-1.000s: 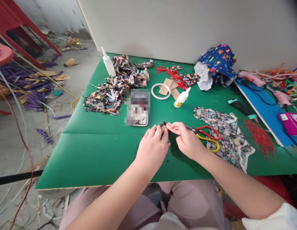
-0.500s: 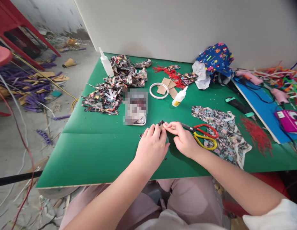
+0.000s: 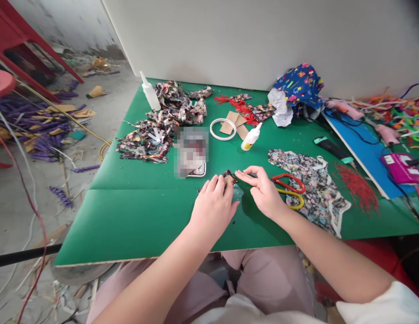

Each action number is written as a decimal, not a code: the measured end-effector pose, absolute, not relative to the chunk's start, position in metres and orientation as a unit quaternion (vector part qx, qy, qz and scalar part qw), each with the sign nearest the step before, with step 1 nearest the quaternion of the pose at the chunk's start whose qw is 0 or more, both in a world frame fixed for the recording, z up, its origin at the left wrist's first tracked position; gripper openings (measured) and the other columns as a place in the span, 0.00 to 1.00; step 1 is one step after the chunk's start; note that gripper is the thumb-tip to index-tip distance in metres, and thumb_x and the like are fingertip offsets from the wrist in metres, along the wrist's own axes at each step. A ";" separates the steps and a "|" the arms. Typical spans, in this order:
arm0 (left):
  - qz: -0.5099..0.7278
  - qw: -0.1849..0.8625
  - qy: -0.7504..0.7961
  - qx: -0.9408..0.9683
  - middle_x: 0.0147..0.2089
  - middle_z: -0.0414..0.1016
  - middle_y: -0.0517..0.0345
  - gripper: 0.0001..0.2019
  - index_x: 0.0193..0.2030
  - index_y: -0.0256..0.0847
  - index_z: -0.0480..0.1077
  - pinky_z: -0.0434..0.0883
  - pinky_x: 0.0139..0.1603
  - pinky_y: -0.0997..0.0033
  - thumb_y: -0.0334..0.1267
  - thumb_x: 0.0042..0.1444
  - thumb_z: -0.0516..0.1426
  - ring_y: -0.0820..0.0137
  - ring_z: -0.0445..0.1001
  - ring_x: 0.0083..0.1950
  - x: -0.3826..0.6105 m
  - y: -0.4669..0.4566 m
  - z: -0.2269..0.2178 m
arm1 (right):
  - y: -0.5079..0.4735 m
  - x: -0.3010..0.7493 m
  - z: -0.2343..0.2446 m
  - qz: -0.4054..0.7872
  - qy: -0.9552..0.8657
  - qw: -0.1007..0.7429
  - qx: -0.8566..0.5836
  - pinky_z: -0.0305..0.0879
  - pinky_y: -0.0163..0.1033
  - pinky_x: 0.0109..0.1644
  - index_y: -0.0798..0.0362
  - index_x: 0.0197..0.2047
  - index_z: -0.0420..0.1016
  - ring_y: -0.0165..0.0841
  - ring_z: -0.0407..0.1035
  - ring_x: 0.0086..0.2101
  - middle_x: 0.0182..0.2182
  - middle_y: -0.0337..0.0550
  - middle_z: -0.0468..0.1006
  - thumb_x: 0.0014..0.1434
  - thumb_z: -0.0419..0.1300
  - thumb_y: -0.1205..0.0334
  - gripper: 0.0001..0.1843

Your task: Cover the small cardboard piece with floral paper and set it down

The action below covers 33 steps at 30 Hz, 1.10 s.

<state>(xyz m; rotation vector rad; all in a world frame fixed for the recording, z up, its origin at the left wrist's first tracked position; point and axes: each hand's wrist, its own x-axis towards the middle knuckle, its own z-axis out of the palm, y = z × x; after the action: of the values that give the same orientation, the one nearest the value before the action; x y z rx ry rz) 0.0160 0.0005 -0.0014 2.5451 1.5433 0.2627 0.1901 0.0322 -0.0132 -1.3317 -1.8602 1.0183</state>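
My left hand [image 3: 214, 198] lies over a small piece of dark floral fabric [image 3: 230, 175] on the green table, its fingers holding the piece down. A bit of tan card shows between the fingers; most of the piece is hidden beneath them. My right hand [image 3: 264, 191] is just right of the fabric, with index and middle fingers stretched toward its edge and nothing visibly held. Behind it lie scissors [image 3: 299, 201] with one red and one yellow handle, their blades mostly covered by the hand. A larger floral cloth [image 3: 305, 180] spreads to their right.
Beyond the hands are a blurred-out phone [image 3: 203, 172], a white tape ring [image 3: 212, 133], card pieces [image 3: 229, 122] and a small glue bottle [image 3: 251, 138]. Gathered floral fabric [image 3: 145, 146] and a taller bottle [image 3: 150, 95] stand left. A cutter [image 3: 332, 150] and red threads [image 3: 359, 186] lie right.
My right hand has drawn back slightly to the right from the fabric, its fingers now straighter. More of the fabric's edge shows. My left hand stays in place.
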 end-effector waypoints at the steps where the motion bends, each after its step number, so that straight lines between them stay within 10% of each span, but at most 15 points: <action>1: 0.089 0.076 0.515 0.849 0.61 0.64 0.38 0.25 0.63 0.31 0.56 0.64 0.59 0.54 0.44 0.62 0.48 0.56 0.61 0.64 0.016 0.000 -0.001 | 0.032 0.189 -0.012 0.372 -0.720 0.303 -0.501 0.60 0.52 0.62 0.50 0.48 0.58 0.36 0.65 0.57 0.50 0.47 0.76 0.47 0.45 0.79 0.26; 21: 0.081 0.095 0.514 0.848 0.61 0.63 0.35 0.27 0.61 0.26 0.57 0.61 0.62 0.52 0.42 0.59 0.53 0.54 0.59 0.64 0.017 0.001 0.001 | 0.044 0.173 -0.013 0.024 -0.909 0.231 -0.346 0.70 0.52 0.52 0.59 0.53 0.59 0.43 0.74 0.46 0.45 0.57 0.78 0.53 0.45 0.77 0.23; 33: 0.079 0.095 0.518 0.847 0.59 0.65 0.36 0.26 0.59 0.26 0.60 0.62 0.61 0.53 0.43 0.58 0.52 0.53 0.61 0.62 0.019 0.004 0.004 | 0.053 0.178 -0.017 0.009 -0.908 0.259 -0.329 0.74 0.46 0.49 0.55 0.52 0.59 0.39 0.76 0.43 0.42 0.50 0.80 0.52 0.46 0.78 0.24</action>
<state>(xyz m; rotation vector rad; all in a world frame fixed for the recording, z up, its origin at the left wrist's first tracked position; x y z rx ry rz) 0.0187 0.0042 0.0045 2.5094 1.5343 0.2330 0.1780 0.0526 -0.0172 -0.8907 -2.4607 0.0251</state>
